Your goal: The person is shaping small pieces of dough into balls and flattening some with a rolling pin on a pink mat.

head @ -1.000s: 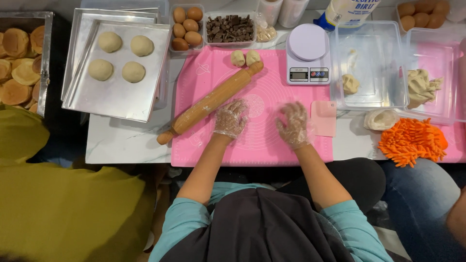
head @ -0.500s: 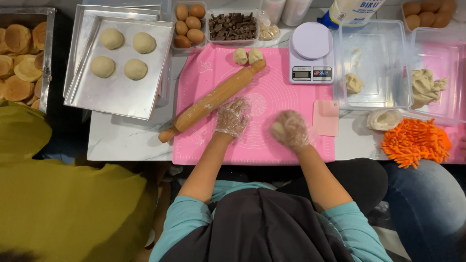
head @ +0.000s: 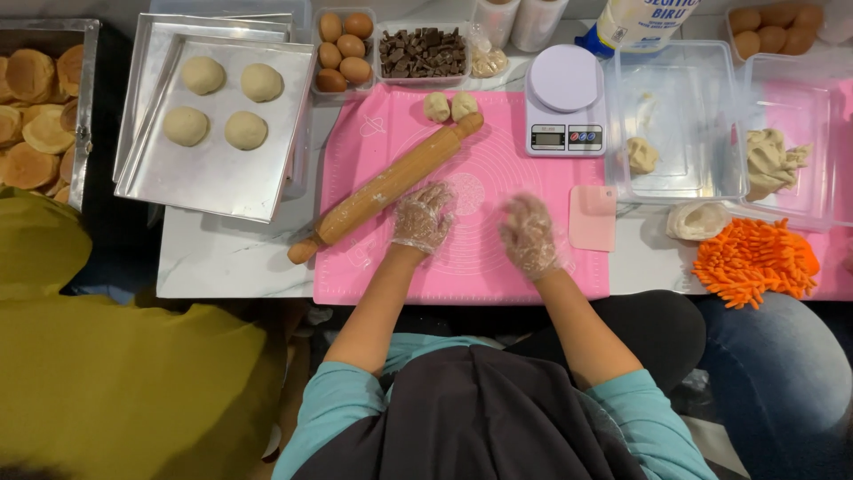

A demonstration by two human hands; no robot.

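My left hand point(head: 424, 216), in a clear plastic glove, rests palm down with fingers spread on the pink silicone mat point(head: 462, 267), just right of the wooden rolling pin point(head: 384, 188) that lies diagonally across the mat. My right hand point(head: 530, 236), also gloved, is cupped palm down on the mat a little to the right; whatever is under it is hidden. Two small dough pieces point(head: 449, 107) sit at the mat's far edge by the pin's tip.
A metal tray point(head: 213, 191) with several dough balls lies far left, beside baked buns point(head: 31, 116). Eggs point(head: 344, 49), chocolate chunks point(head: 423, 53), a kitchen scale point(head: 565, 102), a pink scraper point(head: 593, 218), clear tubs with dough point(head: 675, 133) and an orange mitt point(head: 755, 262) are around. Another person in olive clothing point(head: 107, 373) sits left.
My right hand went from fingers spread to curled and cupped, shifting slightly toward me. My left hand stayed spread beside the rolling pin.
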